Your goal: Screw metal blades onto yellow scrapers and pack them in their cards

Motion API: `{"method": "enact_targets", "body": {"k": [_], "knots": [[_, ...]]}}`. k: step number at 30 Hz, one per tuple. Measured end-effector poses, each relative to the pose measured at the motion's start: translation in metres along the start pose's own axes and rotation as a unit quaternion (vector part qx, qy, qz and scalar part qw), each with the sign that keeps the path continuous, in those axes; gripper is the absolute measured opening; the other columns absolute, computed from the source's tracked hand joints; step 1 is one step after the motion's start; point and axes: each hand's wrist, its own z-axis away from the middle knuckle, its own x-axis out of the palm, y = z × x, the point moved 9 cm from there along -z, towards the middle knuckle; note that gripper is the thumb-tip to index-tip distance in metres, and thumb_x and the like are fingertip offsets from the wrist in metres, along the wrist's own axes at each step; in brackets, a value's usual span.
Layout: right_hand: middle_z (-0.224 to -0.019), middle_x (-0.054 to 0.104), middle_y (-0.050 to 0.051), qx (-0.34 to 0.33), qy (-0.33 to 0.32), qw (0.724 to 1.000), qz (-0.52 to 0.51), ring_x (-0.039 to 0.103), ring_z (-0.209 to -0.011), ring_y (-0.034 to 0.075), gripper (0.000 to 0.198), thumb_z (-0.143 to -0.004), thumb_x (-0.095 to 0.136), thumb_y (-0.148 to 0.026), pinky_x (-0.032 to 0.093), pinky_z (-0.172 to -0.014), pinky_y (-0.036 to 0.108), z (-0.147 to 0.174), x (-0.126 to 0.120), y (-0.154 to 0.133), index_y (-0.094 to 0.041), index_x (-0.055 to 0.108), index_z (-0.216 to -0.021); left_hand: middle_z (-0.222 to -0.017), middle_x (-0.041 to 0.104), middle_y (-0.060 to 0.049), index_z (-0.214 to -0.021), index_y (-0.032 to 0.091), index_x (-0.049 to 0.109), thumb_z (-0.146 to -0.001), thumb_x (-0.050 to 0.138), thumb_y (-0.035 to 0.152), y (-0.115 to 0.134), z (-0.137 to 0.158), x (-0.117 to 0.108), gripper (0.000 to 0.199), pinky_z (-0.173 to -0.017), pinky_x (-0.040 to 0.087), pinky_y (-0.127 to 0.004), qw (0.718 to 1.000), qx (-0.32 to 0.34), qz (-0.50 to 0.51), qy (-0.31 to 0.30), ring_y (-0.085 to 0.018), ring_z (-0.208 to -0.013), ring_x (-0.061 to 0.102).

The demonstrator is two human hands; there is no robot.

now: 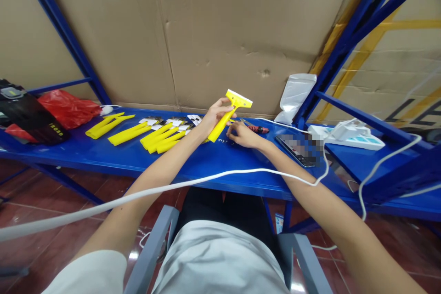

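Note:
A yellow scraper [222, 124] with a flat handle and a wide head with a white edge is held tilted above the blue table. My left hand [220, 111] is closed around its neck, just below the head. Close by on the right, my right hand [241, 134] has its fingers curled in near the handle; whatever they may hold is too small to make out. Just behind that hand lies a red and black tool [259, 129], partly hidden. Left of my left hand, several yellow scrapers [127, 133] lie in a row, some with black-and-white cards at their heads.
A phone [296, 149] lies right of my right hand, before a white power strip [347, 137]. The white cable [206, 178] crosses over my forearms. At far left are a red plastic bag [69, 109] and a black container [31, 117]. Cardboard [220, 36] backs the blue table [138, 165].

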Motion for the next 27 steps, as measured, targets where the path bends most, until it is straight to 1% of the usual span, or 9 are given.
{"method": "enact_targets", "body": {"k": [1, 3, 6, 8, 10, 14, 17, 23, 27], "knots": [[-0.11, 0.082, 0.013, -0.001, 0.008, 1.0, 0.002, 0.073, -0.118, 0.035, 0.011, -0.099, 0.067, -0.019, 0.048, -0.119, 0.055, 0.0, -0.003, 0.001, -0.022, 0.07, -0.089, -0.106, 0.077, -0.004, -0.119, 0.023, 0.06, -0.066, 0.095, 0.025, 0.0, 0.0, 0.0, 0.063, -0.054, 0.044, -0.023, 1.0, 0.0, 0.001, -0.001, -0.018, -0.08, 0.076], [-0.107, 0.081, 0.015, -0.001, 0.022, 1.0, 0.003, 0.074, -0.111, 0.034, 0.012, -0.101, 0.065, -0.019, 0.052, -0.112, 0.053, 0.001, -0.008, 0.003, -0.023, 0.067, -0.09, -0.105, 0.077, -0.004, -0.118, 0.023, 0.06, -0.066, 0.095, 0.024, 0.0, 0.0, 0.001, 0.063, -0.054, 0.044, -0.022, 1.0, -0.001, 0.005, -0.001, -0.017, -0.079, 0.075], [-0.1, 0.08, 0.015, 0.007, 0.049, 0.999, -0.004, 0.074, -0.094, 0.031, 0.011, -0.104, 0.062, -0.025, 0.057, -0.095, 0.046, 0.003, -0.017, 0.008, -0.023, 0.062, -0.093, -0.102, 0.076, -0.003, -0.116, 0.023, 0.059, -0.067, 0.094, 0.024, 0.003, 0.002, 0.004, 0.061, -0.053, 0.043, -0.022, 1.0, 0.001, 0.011, -0.005, -0.016, -0.076, 0.074], [-0.097, 0.08, 0.014, 0.012, 0.073, 0.997, -0.014, 0.073, -0.085, 0.029, 0.011, -0.107, 0.059, -0.03, 0.057, -0.084, 0.043, 0.005, -0.024, 0.012, -0.024, 0.059, -0.097, -0.1, 0.075, -0.002, -0.115, 0.023, 0.058, -0.068, 0.094, 0.024, 0.005, 0.003, 0.007, 0.059, -0.051, 0.041, -0.021, 1.0, 0.001, 0.012, -0.017, -0.016, -0.073, 0.073], [-0.095, 0.079, 0.013, 0.013, 0.099, 0.995, -0.024, 0.072, -0.082, 0.029, 0.014, -0.109, 0.055, -0.036, 0.056, -0.08, 0.041, 0.006, -0.032, 0.013, -0.025, 0.056, -0.101, -0.098, 0.075, -0.001, -0.114, 0.023, 0.058, -0.068, 0.094, 0.024, 0.007, 0.006, 0.012, 0.058, -0.05, 0.04, -0.021, 0.999, 0.001, 0.012, -0.033, -0.015, -0.071, 0.073], [-0.098, 0.08, 0.012, 0.0, 0.146, 0.988, -0.041, 0.072, -0.082, 0.028, 0.021, -0.108, 0.056, -0.046, 0.056, -0.079, 0.041, 0.009, -0.047, 0.01, -0.026, 0.054, -0.103, -0.097, 0.073, 0.0, -0.111, 0.023, 0.059, -0.068, 0.095, 0.024, 0.011, 0.011, 0.018, 0.056, -0.05, 0.043, -0.021, 0.998, 0.004, 0.013, -0.057, -0.015, -0.071, 0.073], [-0.098, 0.079, 0.011, -0.009, 0.18, 0.982, -0.05, 0.071, -0.08, 0.026, 0.022, -0.106, 0.059, -0.048, 0.057, -0.078, 0.041, 0.011, -0.057, 0.004, -0.027, 0.055, -0.102, -0.096, 0.073, 0.0, -0.11, 0.023, 0.06, -0.067, 0.095, 0.023, 0.011, 0.01, 0.017, 0.056, -0.05, 0.042, -0.021, 0.998, 0.004, 0.015, -0.053, -0.015, -0.07, 0.074], [-0.089, 0.076, 0.005, -0.027, 0.246, 0.967, -0.059, 0.069, -0.077, 0.023, 0.014, -0.098, 0.066, -0.038, 0.058, -0.078, 0.039, 0.019, -0.073, -0.011, -0.026, 0.059, -0.095, -0.098, 0.075, 0.0, -0.115, 0.024, 0.06, -0.064, 0.094, 0.023, 0.01, 0.003, 0.002, 0.061, -0.051, 0.042, -0.021, 1.0, 0.012, 0.019, 0.008, -0.015, -0.073, 0.074], [-0.089, 0.074, 0.005, -0.037, 0.294, 0.954, -0.052, 0.069, -0.078, 0.023, 0.006, -0.096, 0.064, -0.032, 0.059, -0.081, 0.04, 0.026, -0.086, -0.022, -0.025, 0.064, -0.094, -0.1, 0.076, 0.0, -0.116, 0.024, 0.06, -0.063, 0.094, 0.023, 0.009, 0.002, -0.004, 0.063, -0.051, 0.043, -0.022, 0.999, 0.012, 0.013, 0.027, -0.016, -0.075, 0.075]]}}
